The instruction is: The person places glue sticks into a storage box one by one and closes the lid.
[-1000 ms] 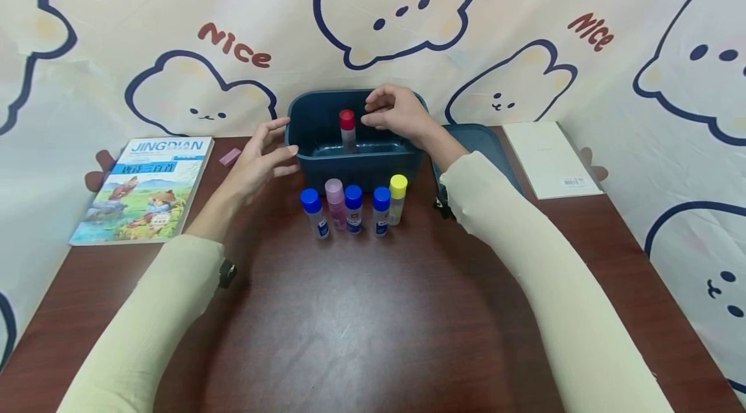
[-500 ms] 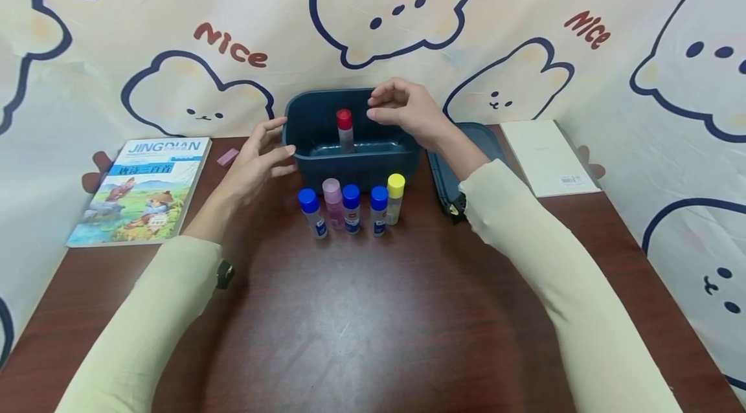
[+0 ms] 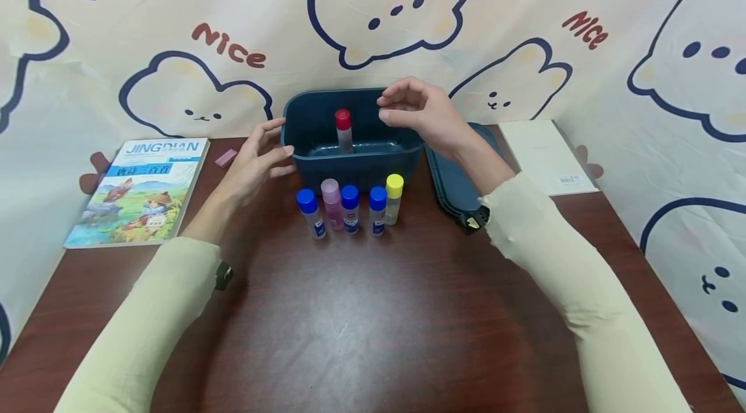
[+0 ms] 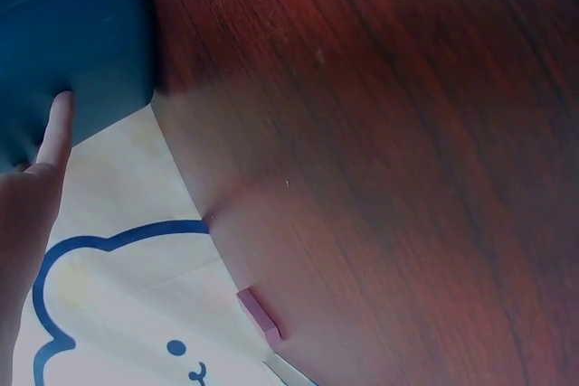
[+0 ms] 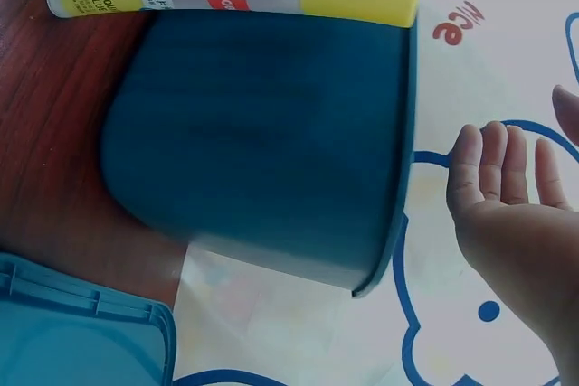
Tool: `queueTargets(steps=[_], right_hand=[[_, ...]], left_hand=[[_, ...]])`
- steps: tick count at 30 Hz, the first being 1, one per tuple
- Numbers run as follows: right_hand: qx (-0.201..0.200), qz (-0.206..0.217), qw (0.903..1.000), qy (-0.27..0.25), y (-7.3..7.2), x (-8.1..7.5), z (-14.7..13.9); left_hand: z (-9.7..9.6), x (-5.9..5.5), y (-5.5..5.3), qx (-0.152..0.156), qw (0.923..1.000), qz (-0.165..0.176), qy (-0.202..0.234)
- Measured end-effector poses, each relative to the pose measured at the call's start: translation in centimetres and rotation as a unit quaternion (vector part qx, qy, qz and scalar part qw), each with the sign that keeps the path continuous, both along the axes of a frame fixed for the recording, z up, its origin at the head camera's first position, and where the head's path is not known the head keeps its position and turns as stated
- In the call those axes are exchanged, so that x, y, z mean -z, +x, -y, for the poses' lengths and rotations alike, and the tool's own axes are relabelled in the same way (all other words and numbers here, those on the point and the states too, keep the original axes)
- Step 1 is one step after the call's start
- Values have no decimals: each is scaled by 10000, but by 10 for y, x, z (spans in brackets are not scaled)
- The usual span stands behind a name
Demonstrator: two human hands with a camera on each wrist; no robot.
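Observation:
A dark teal plastic bin [image 3: 355, 170] stands at the back of the table. Inside it, upright, is a liquid glue bottle with a red cap [image 3: 343, 120]. My left hand [image 3: 250, 164] rests its fingers against the bin's left end; in the left wrist view a fingertip [image 4: 61, 101] lies on the bin wall. My right hand [image 3: 428, 115] hovers over the bin's right end, fingers loosely bent, holding nothing. In front of the bin stand several glue bottles: blue-capped ones [image 3: 350, 209], a pink one [image 3: 332, 206] and a yellow-capped one [image 3: 393, 200], labelled liquid glue in the right wrist view.
The bin's teal lid [image 3: 454, 183] lies to its right, partly under my right forearm. Further right is a white book or box [image 3: 544, 157]. A picture-covered book [image 3: 140, 193] and a small pink block [image 3: 226, 158] lie left. A printed cloth [image 3: 373, 24] hangs behind.
My right hand has drawn away from the red-capped bottle, moving right past the bin's right end. My left hand stays at the bin's left end.

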State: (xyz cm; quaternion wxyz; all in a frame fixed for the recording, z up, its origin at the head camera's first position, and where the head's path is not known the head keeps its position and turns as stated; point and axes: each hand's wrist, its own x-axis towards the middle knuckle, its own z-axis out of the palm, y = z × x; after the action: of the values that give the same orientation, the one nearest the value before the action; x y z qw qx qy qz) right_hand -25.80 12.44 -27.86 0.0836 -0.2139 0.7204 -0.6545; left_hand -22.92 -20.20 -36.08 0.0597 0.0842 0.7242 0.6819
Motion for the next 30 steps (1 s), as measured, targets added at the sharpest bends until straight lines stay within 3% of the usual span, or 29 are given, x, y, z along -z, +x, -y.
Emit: queueTargets(steps=[17,30], right_hand=[[-100,-104,9991,393,24,7,-17],[-379,-424,9944,891,39,25,-31]], left_hand=[[0,1,0,-16,10000,-7,18],[0,0,1,-35,10000,44,80]])
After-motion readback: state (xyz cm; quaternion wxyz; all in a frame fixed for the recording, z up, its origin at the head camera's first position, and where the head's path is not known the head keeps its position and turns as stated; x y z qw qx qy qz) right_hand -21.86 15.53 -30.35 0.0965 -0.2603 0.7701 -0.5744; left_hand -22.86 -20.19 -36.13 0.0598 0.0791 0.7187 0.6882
